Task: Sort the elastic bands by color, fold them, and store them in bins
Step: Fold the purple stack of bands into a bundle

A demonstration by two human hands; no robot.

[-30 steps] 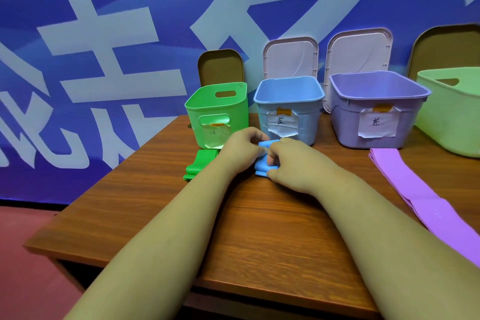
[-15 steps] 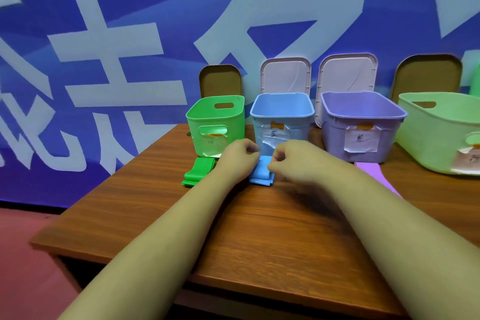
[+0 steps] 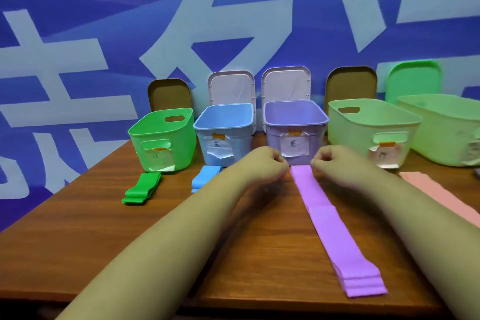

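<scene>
Stacked flat on the brown wood-grain table (image 3: 233, 254): long purple elastic bands (image 3: 327, 218), long axis running from the near table edge straight away towards the labelled front of the lilac plastic bin (image 3: 293, 122), far end just short of it. Flanking that far end, left hand (image 3: 267, 163) at one corner and right hand (image 3: 337, 163) at the other, equally near, fingers curled under and tips hidden, so impossible to tell whether pinching the corners or merely clenched beside them. Likely next: a lengthwise fold, far end drawn back towards the near end.
</scene>
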